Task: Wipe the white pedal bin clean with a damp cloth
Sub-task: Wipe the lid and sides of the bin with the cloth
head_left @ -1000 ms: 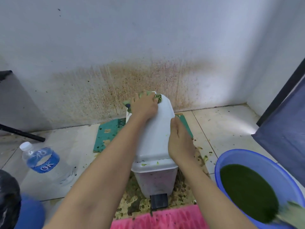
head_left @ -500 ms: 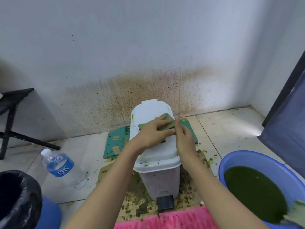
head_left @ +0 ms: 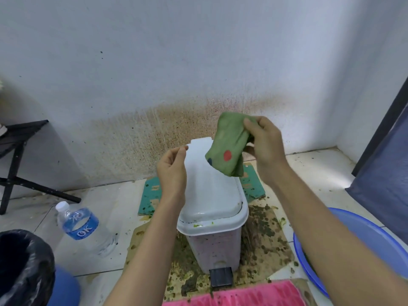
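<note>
The white pedal bin [head_left: 212, 195] stands at the centre of the frame, lid down, its long axis running from the pedal [head_left: 220, 277] at the bottom centre up toward the stained wall. Both hands hang above its far end. The right hand [head_left: 265, 142], upper right of centre, pinches the green cloth [head_left: 225, 149] between thumb and fingers, and the cloth dangles clear over the lid's far right corner. The left hand [head_left: 172, 171] sits just beside the lid's left edge, fingers loosely curled and holding nothing; whether it touches the lid is unclear. The 2 hands are apart, the cloth hand nearer the lid top. Green specks sit on the lid's front lip, so the wipe probably runs down toward the viewer. Counted: 1 bin, 1 cloth, 1 water bottle [head_left: 81, 226] lower left, 1 blue basin [head_left: 371, 228] lower right
</note>
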A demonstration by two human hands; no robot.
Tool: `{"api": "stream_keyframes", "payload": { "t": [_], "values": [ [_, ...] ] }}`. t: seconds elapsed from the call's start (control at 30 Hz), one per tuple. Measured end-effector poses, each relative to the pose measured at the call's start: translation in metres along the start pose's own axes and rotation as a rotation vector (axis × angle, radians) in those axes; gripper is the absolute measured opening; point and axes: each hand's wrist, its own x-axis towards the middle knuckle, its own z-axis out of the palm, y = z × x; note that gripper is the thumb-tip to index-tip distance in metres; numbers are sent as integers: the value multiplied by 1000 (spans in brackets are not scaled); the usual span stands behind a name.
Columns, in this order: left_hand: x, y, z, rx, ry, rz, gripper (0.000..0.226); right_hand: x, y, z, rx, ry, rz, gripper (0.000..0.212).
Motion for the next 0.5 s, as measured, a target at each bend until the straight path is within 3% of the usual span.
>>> {"api": "stream_keyframes", "payload": {
  "t": [0.1, 0.17, 0.27, 0.37, 0.4, 0.5],
  "values": [
    [6, -1, 3, 30, -14, -18, 15, 18, -12, -7, -14, -117, 130, 12],
    [6, -5, 6, 71, -32, -27, 15, 20, 2, -6, -279, -201, 170, 6],
    [4, -14, 8, 111, -60, -30, 16, 0, 43, -12, -708, -317, 110, 29],
    [3, -26, 12, 190, -100, 11, 23, -27, 73, -12, -714, -324, 115, 32],
    [2, -29, 15, 227, -117, 21, 23, -33, 78, -9, -848, -301, 114, 41],
    [1, -39, 18, 398, -162, 115, 31, -53, 88, 9, -1218, -265, -82, 67]
  ]
}}
